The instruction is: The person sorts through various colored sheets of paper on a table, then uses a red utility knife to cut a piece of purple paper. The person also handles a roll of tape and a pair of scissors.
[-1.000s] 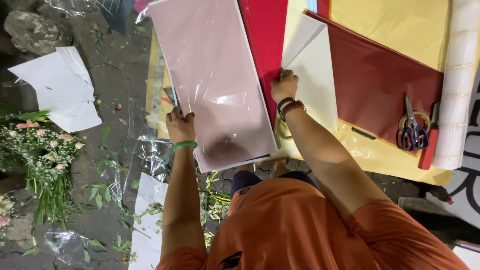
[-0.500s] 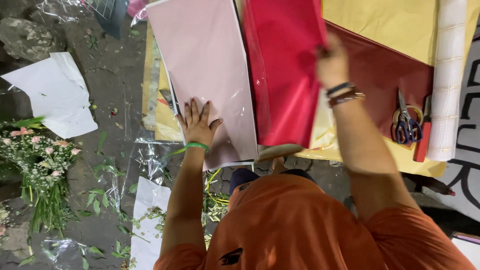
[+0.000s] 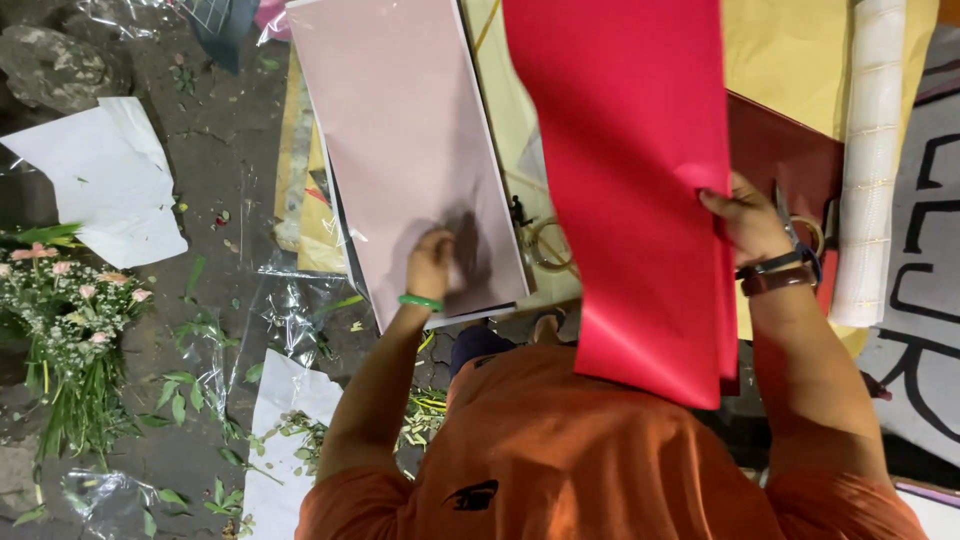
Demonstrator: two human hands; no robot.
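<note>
My right hand (image 3: 745,222) grips the right edge of a bright red sheet (image 3: 630,180), lifted off the pile and hanging over my lap. My left hand (image 3: 433,262), with a green bangle at the wrist, rests with curled fingers on a pale pink sheet (image 3: 400,130) under clear film. A dark red sheet (image 3: 780,150) lies beneath my right hand on yellow paper (image 3: 790,60). Scissors (image 3: 800,225) peek out just behind my right hand, mostly hidden.
A white mesh roll (image 3: 865,160) lies at the right. A tape ring (image 3: 548,245) sits between the pink and red sheets. White paper (image 3: 95,175), a flower bunch (image 3: 65,310), leaves and clear film (image 3: 290,320) litter the ground at left. A rock (image 3: 60,60) sits top left.
My right hand has pulled the red sheet up and to the right, uncovering the paper under it. My left hand slid toward the pink sheet's near end and curled its fingers.
</note>
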